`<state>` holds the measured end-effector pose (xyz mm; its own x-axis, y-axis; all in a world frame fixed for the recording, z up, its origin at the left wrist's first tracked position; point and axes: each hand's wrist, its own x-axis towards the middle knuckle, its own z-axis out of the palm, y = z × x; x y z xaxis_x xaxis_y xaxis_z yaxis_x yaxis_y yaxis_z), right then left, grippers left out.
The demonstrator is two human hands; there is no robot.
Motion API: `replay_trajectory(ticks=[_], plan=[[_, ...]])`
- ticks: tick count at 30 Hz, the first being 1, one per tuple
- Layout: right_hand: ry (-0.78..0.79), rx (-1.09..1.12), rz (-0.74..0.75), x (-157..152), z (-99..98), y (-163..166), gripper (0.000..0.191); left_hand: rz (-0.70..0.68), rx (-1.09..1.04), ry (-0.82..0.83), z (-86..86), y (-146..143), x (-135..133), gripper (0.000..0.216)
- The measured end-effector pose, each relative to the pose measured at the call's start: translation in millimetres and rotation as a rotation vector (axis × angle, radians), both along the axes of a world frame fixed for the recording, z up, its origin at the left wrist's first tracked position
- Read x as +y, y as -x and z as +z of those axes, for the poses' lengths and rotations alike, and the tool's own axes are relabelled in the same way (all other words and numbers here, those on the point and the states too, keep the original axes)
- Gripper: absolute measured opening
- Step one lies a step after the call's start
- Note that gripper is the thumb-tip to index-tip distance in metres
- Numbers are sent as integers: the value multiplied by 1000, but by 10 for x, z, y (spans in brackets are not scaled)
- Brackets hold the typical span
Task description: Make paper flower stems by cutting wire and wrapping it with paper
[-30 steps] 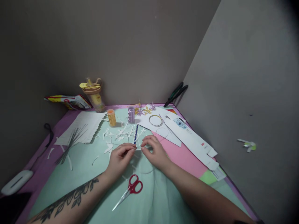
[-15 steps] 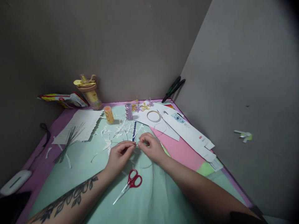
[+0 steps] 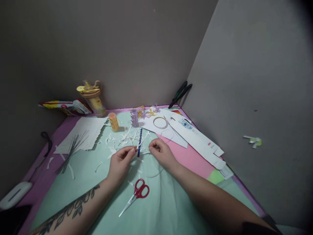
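My left hand (image 3: 123,160) is closed in a pinch just left of a dark blue striped stick (image 3: 140,143), which lies on the pale green cloth. To the right of the stick, my right hand (image 3: 161,151) also pinches. A thin pale strand (image 3: 145,153) runs across the gap between the fingertips; whether it is thread or wire I cannot tell. A faint loop of similar strand curves below my right hand. Red-handled scissors (image 3: 137,195) lie nearer to me, blades toward the lower left. White paper scraps (image 3: 124,138) are scattered beyond my hands.
Orange (image 3: 113,121) and purple (image 3: 134,117) ribbed cylinders stand at the back, by a yellow-lidded cup (image 3: 94,101). Shiny flower shapes (image 3: 151,112), a ring-shaped roll (image 3: 160,122) and a white carton (image 3: 195,137) lie right. Grey stems (image 3: 73,151) lie left. Black-handled pliers (image 3: 180,94) lean on the wall.
My hands have moved apart, the left one leftward and the right one slightly rightward. The lower end of the blue stick now shows between them.
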<state>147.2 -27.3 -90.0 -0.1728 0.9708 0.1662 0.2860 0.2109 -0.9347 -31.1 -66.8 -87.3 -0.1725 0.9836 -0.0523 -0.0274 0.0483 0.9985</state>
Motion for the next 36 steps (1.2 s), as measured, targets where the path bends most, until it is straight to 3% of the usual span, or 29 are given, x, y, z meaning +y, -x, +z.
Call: replay_trajectory(ticks=[5,11,15,18,25,28,36], plan=[[-65,-41,14,-23,43,11,9,-27,-11,19,-2,-2,-10,29],[-36,-1,40,-22,85,18,15,-53,37,-18,13,-15,-43,28],[90,102,-10,5,34,0,6,-3,80,-32,48,-9,-47,27],[176,162,-34,6,27,-5,16,53,94,-17,63,5,-39,28],[20,-26,47,-43,117,37,6,-84,138,-80,28,-17,-70,23],[-13,-10,63,-35,117,34,13,-115,142,-100,51,-38,-79,20],[45,87,-68,27,78,-27,9,33,239,-168,83,6,-51,21]])
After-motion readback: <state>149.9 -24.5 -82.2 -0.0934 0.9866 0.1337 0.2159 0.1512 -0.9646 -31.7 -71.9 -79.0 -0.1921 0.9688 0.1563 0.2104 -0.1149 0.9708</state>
